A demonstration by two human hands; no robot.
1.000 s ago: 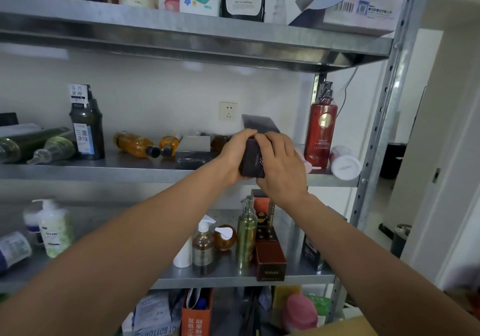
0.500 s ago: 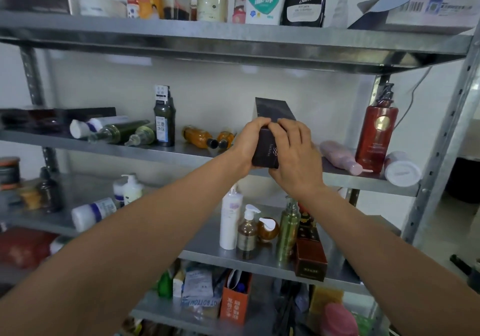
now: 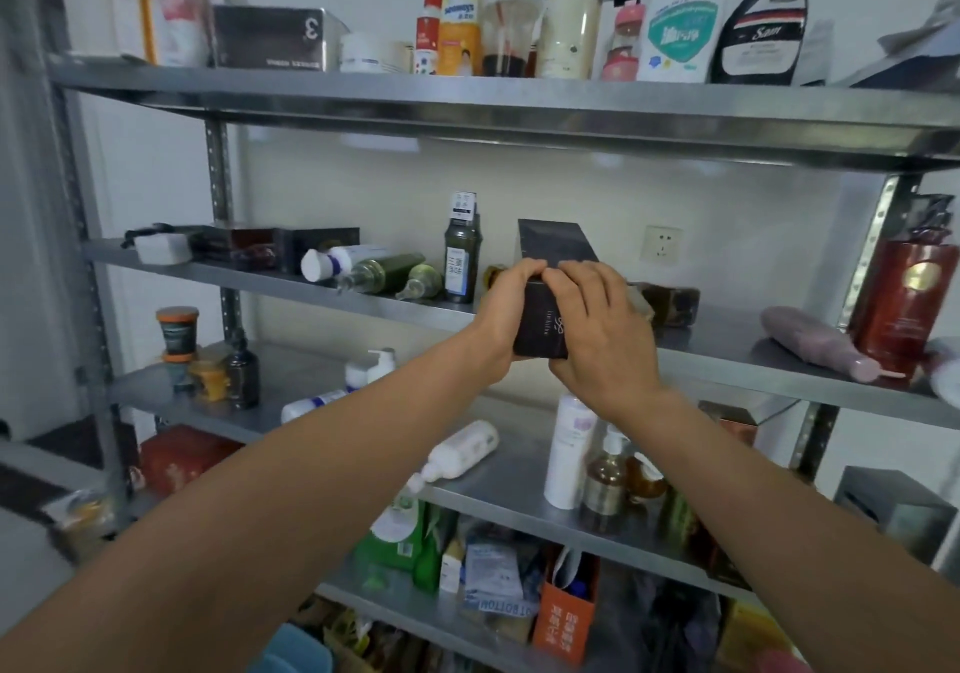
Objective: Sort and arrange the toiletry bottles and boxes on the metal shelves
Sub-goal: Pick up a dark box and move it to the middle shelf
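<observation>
A tall black carton [image 3: 543, 324] is held upright just in front of the second metal shelf [image 3: 727, 345]. The left hand [image 3: 504, 313] and right hand [image 3: 602, 339] clasp it, fingers curled round its sides and front edge. Placing it well likely means keeping it vertical and easing it between the upright dark-green bottle [image 3: 462, 261] and the brown box [image 3: 670, 303] lying behind, nudging neither.

wall [image 3: 337, 194]: plain white | wall socket [image 3: 660, 251]: white | furniture: metal shelves [image 3: 519, 100] on perforated uprights [image 3: 218, 173]
</observation>
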